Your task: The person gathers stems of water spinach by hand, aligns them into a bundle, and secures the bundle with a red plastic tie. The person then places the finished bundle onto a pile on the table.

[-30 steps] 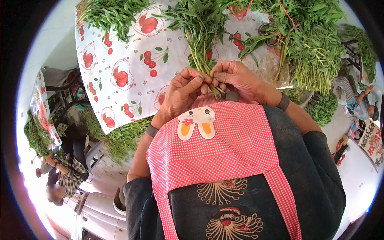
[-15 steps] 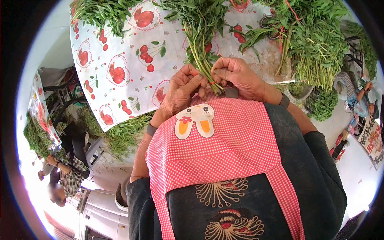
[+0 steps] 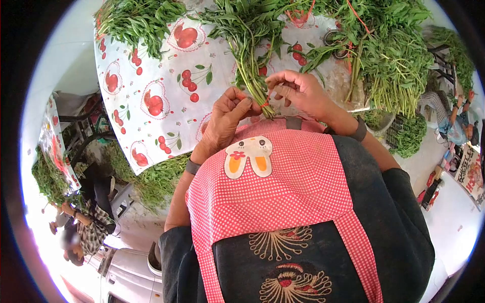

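A bunch of leafy green stems [image 3: 248,68] lies on the cherry-patterned tablecloth [image 3: 166,70], its cut ends toward my apron. A thin red tie [image 3: 264,103] goes round the stems near those ends. My left hand [image 3: 230,112] is closed at the left side of the stem ends, fingertips pinched at the tie. On the right, my right hand [image 3: 299,93] is raised slightly off the stems, thumb and forefinger closed together; a thin red strand seems to run toward it from the tie. What lies between its fingertips is too small to make out fully.
A large heap of greens [image 3: 399,65] covers the table's right side, beside dark-handled scissors [image 3: 335,38]. Another pile [image 3: 139,22] sits at the upper left. A person in a checked shirt [image 3: 96,230] is at the lower left, another person [image 3: 454,126] at the far right.
My right hand has drawn back a little from the stems, up and to the right. My left hand stays by the tie. The whole view has shifted slightly.
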`<state>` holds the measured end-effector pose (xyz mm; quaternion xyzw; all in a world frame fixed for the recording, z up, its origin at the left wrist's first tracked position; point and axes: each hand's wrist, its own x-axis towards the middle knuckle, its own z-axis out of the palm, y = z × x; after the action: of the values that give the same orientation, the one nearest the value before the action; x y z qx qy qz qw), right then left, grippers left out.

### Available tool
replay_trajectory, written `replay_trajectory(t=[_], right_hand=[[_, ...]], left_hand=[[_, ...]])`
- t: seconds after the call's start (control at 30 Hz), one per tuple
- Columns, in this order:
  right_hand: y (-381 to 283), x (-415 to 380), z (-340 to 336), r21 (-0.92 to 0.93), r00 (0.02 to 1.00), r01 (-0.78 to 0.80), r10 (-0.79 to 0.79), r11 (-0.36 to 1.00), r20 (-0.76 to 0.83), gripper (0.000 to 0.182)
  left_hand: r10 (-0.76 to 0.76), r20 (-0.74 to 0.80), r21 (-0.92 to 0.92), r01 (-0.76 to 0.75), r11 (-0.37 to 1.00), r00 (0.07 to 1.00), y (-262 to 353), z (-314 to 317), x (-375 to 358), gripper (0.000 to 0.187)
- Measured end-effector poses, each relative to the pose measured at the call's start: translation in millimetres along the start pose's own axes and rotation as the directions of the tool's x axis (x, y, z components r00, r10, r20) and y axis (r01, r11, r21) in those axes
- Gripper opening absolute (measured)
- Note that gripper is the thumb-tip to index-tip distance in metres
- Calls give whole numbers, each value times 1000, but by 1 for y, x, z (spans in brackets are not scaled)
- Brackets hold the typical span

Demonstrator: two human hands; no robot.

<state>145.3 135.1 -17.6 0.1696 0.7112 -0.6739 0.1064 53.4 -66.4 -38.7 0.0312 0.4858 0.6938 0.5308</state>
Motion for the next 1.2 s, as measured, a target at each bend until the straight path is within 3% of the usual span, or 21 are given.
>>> replay_trajectory(t=[0.03,0.07,0.13,0.33,0.47,0.53,0.57,0.63,0.67,0.73,0.77,0.8,0.87,0.9,1.0,1.2], right_hand=[[-4,-1,-1,-153,994,92,-100,984,-44,16],[-4,0,0,-152,994,96,-103,984,-43,16],[-5,3,-1,-441,882,455,-459,774,105,21],[-17,-2,1,-720,920,389,-274,575,278,21],[-18,-2,-3,-698,921,389,-272,601,279,18],[-23,-2,-4,-516,970,154,-30,843,241,16],[-20,-1,-4,-518,970,155,-30,841,241,16],[-4,4,-2,-79,978,99,-83,992,189,23],[1,4,1,-78,978,102,-86,992,191,23],[2,6,4,169,982,68,-95,983,160,23],[-3,6,1,199,976,-16,-27,980,214,20],[-7,7,1,194,975,16,-58,981,214,20],[-4,6,2,416,961,-205,103,886,256,17],[-6,6,1,391,950,-268,173,880,261,17],[-17,1,1,509,938,-305,162,805,306,18],[-13,2,-4,480,926,-345,208,807,315,20]], left_hand=[[13,-1,-2,-13,1000,1000,0,0,0,9],[15,-2,0,-15,1000,1000,-1,-1,1,9],[36,27,-5,-36,999,999,-2,-1,2,10],[30,24,35,-31,999,999,-1,-2,3,7],[30,13,37,-30,999,999,0,-2,2,6],[51,25,78,-52,996,998,1,-1,3,6],[53,26,77,-55,996,998,1,-1,3,6],[28,12,48,-29,998,1000,1,0,3,6],[30,9,50,-31,998,999,-2,-1,2,6],[76,62,91,-82,992,995,0,0,4,7],[69,33,70,-71,995,997,1,3,2,6],[71,41,120,-75,990,997,0,3,3,6],[23,34,151,-28,988,999,8,8,-1,6],[17,45,138,-23,990,999,9,9,-1,9],[22,54,104,-28,994,998,8,6,0,10],[36,30,98,-39,994,999,8,7,-1,13]])
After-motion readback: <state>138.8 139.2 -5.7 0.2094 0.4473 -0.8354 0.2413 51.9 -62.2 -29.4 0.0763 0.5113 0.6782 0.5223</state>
